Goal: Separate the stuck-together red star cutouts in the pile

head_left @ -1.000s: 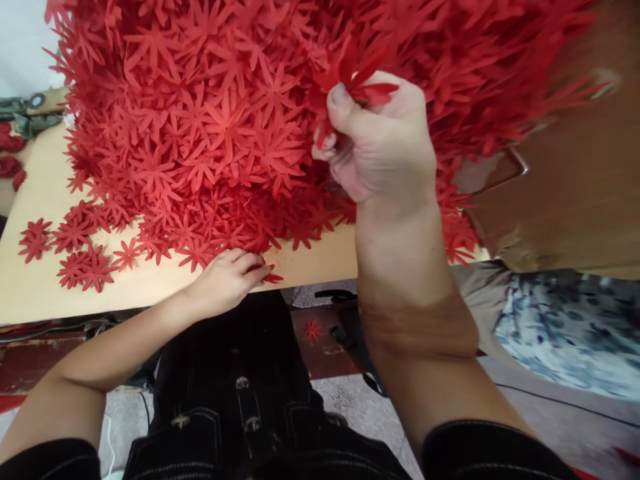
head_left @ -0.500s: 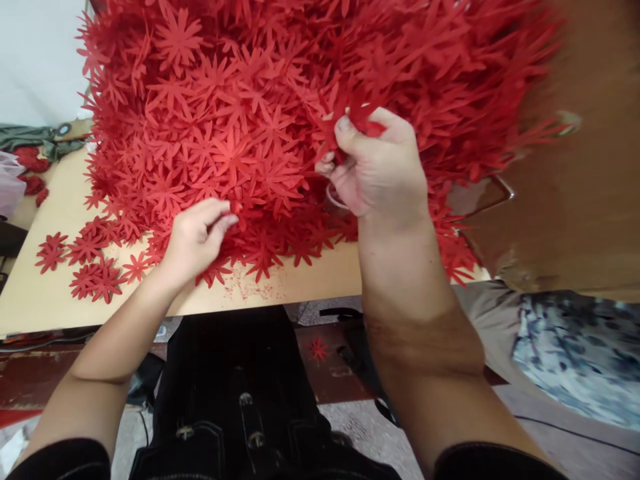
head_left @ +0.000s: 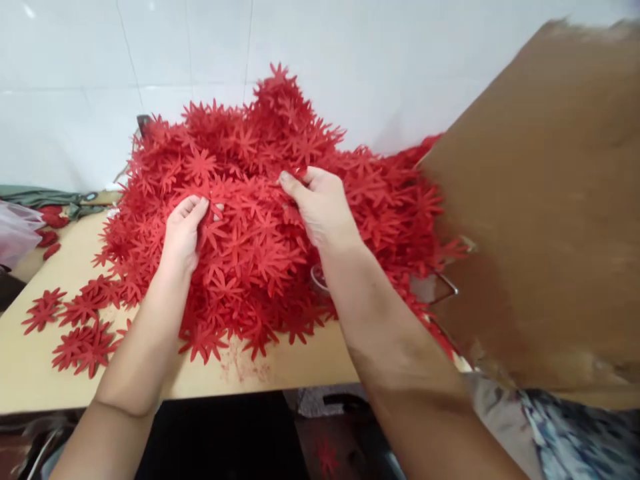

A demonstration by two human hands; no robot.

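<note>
A big heap of red star-shaped flower cut-outs (head_left: 260, 200) lies on a pale tabletop (head_left: 45, 373). My left hand (head_left: 185, 230) rests on the heap's left slope, fingers curled and pinching one red cut-out. My right hand (head_left: 320, 203) is on the middle of the heap, thumb and fingers closed on a small bunch of cut-outs. Both forearms reach up from the table's near edge.
A large brown cardboard sheet (head_left: 545, 207) stands at the right, over the heap's edge. Loose red cut-outs (head_left: 75, 327) lie flat at the left. Green cloth (head_left: 40, 198) and a pink bag (head_left: 15, 230) sit at the far left. A white tiled wall (head_left: 150, 60) is behind.
The view has tilted up, showing the whole heap and the wall. My left hand rose from the table edge onto the heap and pinched a cut-out. My right hand stays closed on its bunch.
</note>
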